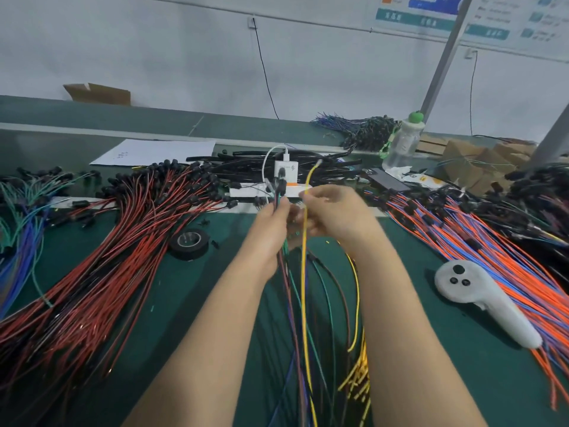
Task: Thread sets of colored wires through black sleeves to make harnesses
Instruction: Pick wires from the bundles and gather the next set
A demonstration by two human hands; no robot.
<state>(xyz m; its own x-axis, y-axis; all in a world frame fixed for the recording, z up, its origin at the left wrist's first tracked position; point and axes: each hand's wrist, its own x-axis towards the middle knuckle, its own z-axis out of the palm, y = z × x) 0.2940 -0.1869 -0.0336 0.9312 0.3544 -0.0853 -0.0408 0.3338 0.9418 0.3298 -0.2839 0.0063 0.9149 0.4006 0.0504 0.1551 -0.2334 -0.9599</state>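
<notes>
Yellow caught my eye first: one yellow wire [304, 288] rose from the loose strands on the green desk [197, 291]. The fingers of the right hand [335, 214] pinched it just below its tip, so the free end stood up, easy to steer. The left hand [272, 220] was clenched round a bundle of wires [284, 266], green, purple and dark red, apparently gathering a set. The black sleeves [335, 164] lay heaped at the back of the desk. Whether one sat in that fist, I couldn't tell.
</notes>
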